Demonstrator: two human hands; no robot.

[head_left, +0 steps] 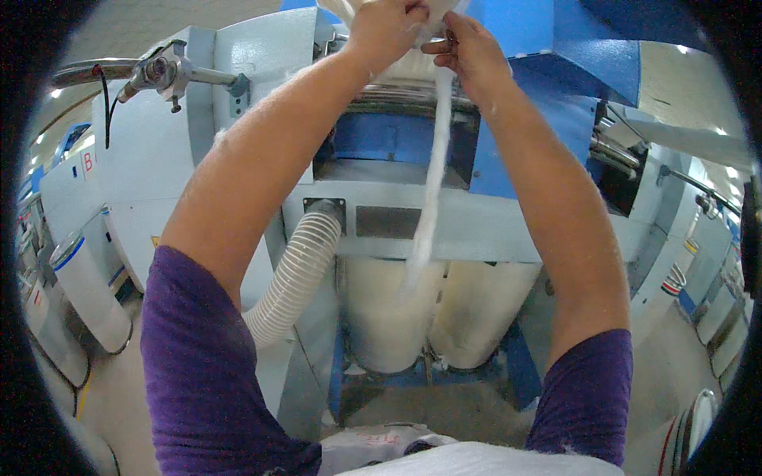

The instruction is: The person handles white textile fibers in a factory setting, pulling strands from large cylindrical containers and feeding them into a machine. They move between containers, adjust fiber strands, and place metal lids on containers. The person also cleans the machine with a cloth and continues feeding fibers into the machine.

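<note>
Both my arms reach up to the top of the view, in front of a blue and grey machine (pixel 492 214). My left hand (pixel 386 32) is closed, its fingertips pinching white fibre at the upper edge. Close beside it, my right hand (pixel 470 54) has curled fingers gripping a soft white fibre sliver (pixel 436 151). From there the sliver hangs down loosely, its lower end blurred in front of the cans. Behind my hands, a wide sheet of white fibre (pixel 409 67) passes over a metal roller (pixel 397 97). The fingertips are partly cut off or hidden.
Two tall pale cans (pixel 389 317) stand below the machine. A ribbed white hose (pixel 298 270) curves down at left. A metal bar with a clamp (pixel 163 73) juts out at upper left. More white cans (pixel 91 293) stand at left; another can's rim (pixel 698 428) shows at lower right.
</note>
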